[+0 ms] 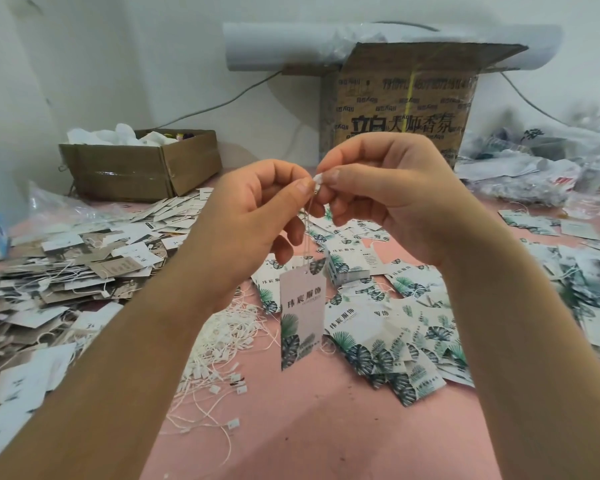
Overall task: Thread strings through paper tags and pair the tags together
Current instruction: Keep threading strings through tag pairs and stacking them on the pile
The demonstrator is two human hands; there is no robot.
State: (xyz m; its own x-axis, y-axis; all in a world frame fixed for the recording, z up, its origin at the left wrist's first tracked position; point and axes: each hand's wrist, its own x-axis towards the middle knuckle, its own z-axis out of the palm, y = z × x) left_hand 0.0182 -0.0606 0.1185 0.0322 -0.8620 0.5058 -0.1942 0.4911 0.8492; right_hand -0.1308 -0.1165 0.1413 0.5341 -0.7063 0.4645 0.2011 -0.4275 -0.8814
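Observation:
A leaf-printed paper tag (302, 317) hangs in mid-air from a thin white string (307, 233) that runs through its top hole. My left hand (253, 216) and my right hand (385, 195) meet above it, and both pinch the string's small white plastic clasp (318, 177) between thumb and fingertips. A second tag seems to lie behind the first, though I cannot tell for sure. Loose white strings (222, 355) with clasps lie heaped on the pink table under my left forearm. More leaf-printed tags (392, 337) are scattered to the right.
A big heap of strung tags (59, 278) covers the table's left side. A low cardboard box (142, 164) stands at the back left, a tall taped carton (399, 105) at the back centre. Plastic bags (541, 168) pile up at the back right. Bare pink tabletop (309, 431) shows in front.

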